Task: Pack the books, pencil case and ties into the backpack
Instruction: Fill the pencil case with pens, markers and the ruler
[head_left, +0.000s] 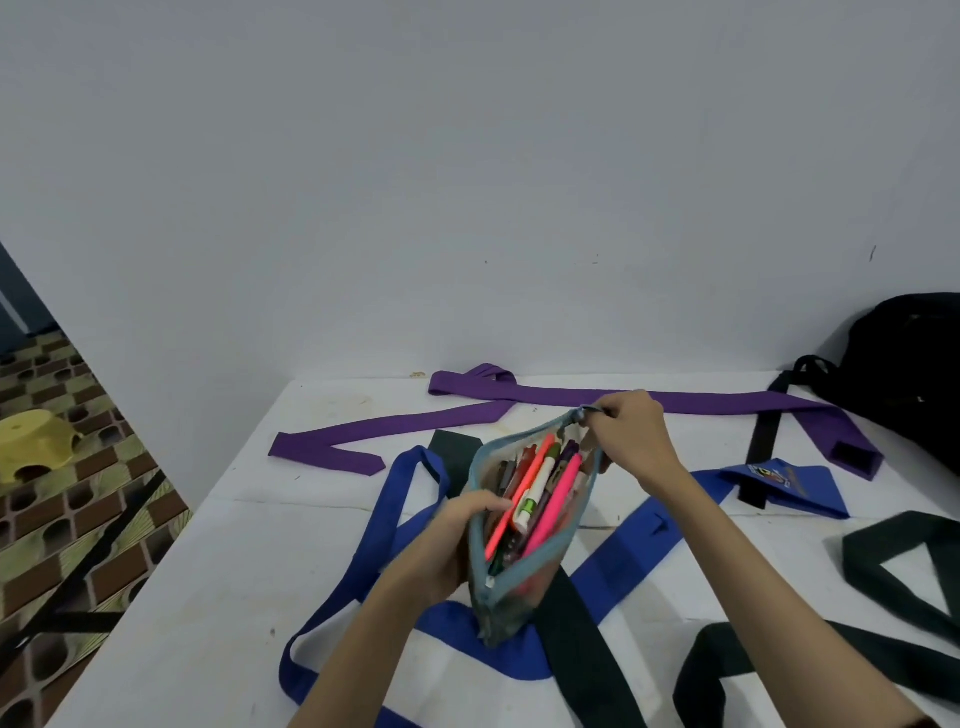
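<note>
Held up over the middle of a white table (218, 597): a translucent, grey-blue-edged pencil case (524, 525), unzipped and gaping in a long leaf shape, tilted so its far end points away. Left hand (457, 540) wrapped round the case's left side, fingers curled against the soft wall, thumb at the open rim, forearm reaching in from the near edge. Right hand (631, 431) raised at the far tip, fingers bunched and pinching the zip pull there, wrist bent, forearm stretching back toward the near right corner. Inside, packed lengthwise: slim plastic pens and markers (540, 493) in orange, pink, white with a green band, and darker shades. Beneath and around, flat on the tabletop: a royal blue tie (374, 551) in a wide loop crossing under the case, its broad pointed end with a sewn label on the right; a purple tie (675, 401) of matte woven cloth stretched along the far edge, folded back near the left; dark green ties (582, 644) in long strips at near centre and coiled at near right. At the far right corner, slumped against the pale wall: a black fabric backpack (909, 364), straps trailing onto the table. On the patterned brick-like floor at left: a low yellow plastic stool (36, 441).
</note>
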